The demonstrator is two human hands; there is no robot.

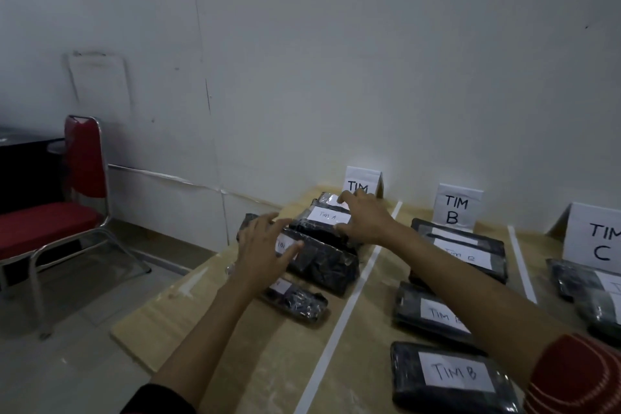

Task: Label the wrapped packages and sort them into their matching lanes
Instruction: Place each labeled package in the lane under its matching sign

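The right hand [366,217] clamps the end of the Tim A package [327,217], stacked at eleven o'clock before the TIM A sign [363,180]. The left hand [265,245], fingers spread, steadies the lower package [322,262]. Best to square it label-up, left of the white tape line [353,299].

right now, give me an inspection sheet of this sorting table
surface: wooden table, white tape lines marking lanes
job's things: Tim A package in left lane, Tim B package in middle lane; TIM B sign and TIM C sign stand behind
clutter: nothing seen
grippers: left hand flat on another labelled package; right hand on Tim A package, grip unclear
cables: nothing seen
surroundings: red chair, white wall
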